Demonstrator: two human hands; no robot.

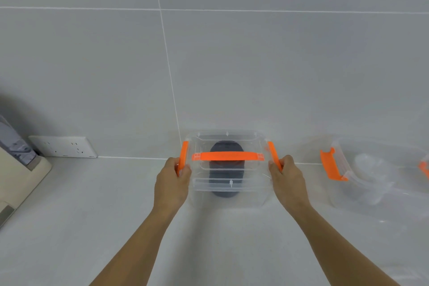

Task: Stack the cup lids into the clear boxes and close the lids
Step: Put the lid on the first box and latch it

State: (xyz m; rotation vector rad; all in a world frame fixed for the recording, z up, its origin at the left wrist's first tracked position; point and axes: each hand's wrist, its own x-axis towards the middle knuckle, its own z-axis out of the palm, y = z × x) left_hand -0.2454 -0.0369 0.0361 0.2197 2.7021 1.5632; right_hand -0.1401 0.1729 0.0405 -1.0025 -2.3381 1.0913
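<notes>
A clear box point(228, 197) with its lid on and an orange carry handle point(227, 156) stands on the white counter by the wall. A stack of dark cup lids point(226, 183) shows through it. My left hand point(173, 183) grips the orange left latch point(183, 155). My right hand point(289, 181) grips the orange right latch point(274, 154). A second clear box point(380, 193) stands at the right, its orange latch point(330, 167) hanging outward, with clear cup lids point(369, 169) inside.
A white wall socket point(62, 147) sits low on the tiled wall at the left. A beige appliance point(21, 174) stands at the left edge of the counter.
</notes>
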